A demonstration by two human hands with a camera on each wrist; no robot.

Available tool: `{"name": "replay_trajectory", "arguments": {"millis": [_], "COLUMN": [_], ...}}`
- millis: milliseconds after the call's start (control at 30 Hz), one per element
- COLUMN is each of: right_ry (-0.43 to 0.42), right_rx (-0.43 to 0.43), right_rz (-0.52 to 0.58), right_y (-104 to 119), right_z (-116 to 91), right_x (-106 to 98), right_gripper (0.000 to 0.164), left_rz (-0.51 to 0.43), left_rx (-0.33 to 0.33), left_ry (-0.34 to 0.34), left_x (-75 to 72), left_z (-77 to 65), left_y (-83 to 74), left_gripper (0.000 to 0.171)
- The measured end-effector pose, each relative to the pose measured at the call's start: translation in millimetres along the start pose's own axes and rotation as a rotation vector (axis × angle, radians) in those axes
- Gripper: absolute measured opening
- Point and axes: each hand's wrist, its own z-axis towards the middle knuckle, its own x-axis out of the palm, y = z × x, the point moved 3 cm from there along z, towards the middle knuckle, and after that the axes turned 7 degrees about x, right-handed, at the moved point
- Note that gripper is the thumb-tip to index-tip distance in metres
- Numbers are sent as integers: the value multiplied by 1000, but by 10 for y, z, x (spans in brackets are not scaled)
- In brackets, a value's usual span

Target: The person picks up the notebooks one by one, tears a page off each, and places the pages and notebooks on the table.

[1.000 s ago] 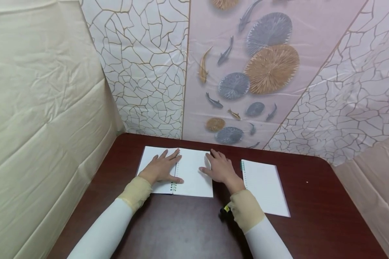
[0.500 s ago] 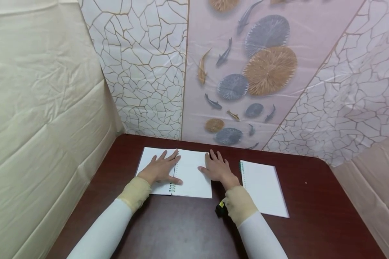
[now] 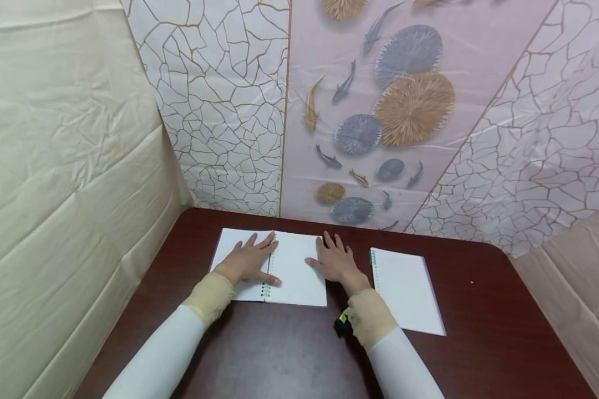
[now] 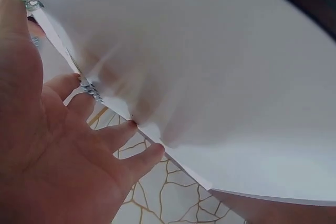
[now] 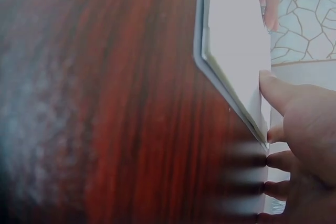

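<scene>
An open spiral notebook (image 3: 297, 277) with blank white pages lies flat near the back of the table, its green coil (image 3: 266, 290) down the middle. My left hand (image 3: 247, 262) rests on its left page with fingers spread, thumb reaching over the coil onto the right page. At the notebook's right edge is my right hand (image 3: 335, 261), thumb on the page and the other fingers spread over the edge and the table. In the right wrist view, the thumb (image 5: 278, 90) touches the page and the fingertips reach the wood. Neither hand grips anything.
To the right lies a second spiral notebook (image 3: 406, 291), open to a white page. A small black object with a yellow mark (image 3: 340, 325) sits by the right wrist. The dark red table (image 3: 499, 332) ends at patterned cloth walls (image 3: 229, 111) behind.
My right hand and forearm have shifted slightly left since a second ago. The left hand stays in place, and both notebooks look unchanged.
</scene>
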Motion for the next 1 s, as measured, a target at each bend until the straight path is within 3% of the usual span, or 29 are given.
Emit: {"name": "replay_trajectory", "arguments": {"millis": [133, 233, 333, 433, 567, 667, 733, 833, 1000], "right_ry": [-13, -81, -172, -220, -224, -238, -255, -288, -284], "right_rx": [-10, -37, -52, -24, 110, 215, 235, 207, 149], "right_rz": [13, 37, 129, 308, 648, 800, 790, 686, 666], "right_y": [21, 64, 116, 152, 150, 139, 133, 116, 56], "right_z": [-15, -35, -50, -34, 3, 3, 1, 15, 36], "right_x": [-5, -20, -51, -81, -108, -117, -109, -68, 29], "right_gripper": [77, 68, 61, 70, 88, 78, 57, 28, 41], "left_rz": [-22, -28, -30, -31, -19, -17, -15, -16, 6], "left_rx": [1, 2, 2, 4, 3, 3, 1, -6, -11], "left_ry": [1, 12, 21, 20, 21, 17, 17, 19, 26], "left_x": [-1, -8, -18, -33, -45, -51, -51, -46, -23], "left_z": [-1, -3, 0, 4, 5, 13, 18, 13, -12], "left_y": [7, 6, 2, -5, -11, -15, -16, -13, -7], "left_gripper": [123, 123, 122, 122, 123, 123, 123, 123, 122]}}
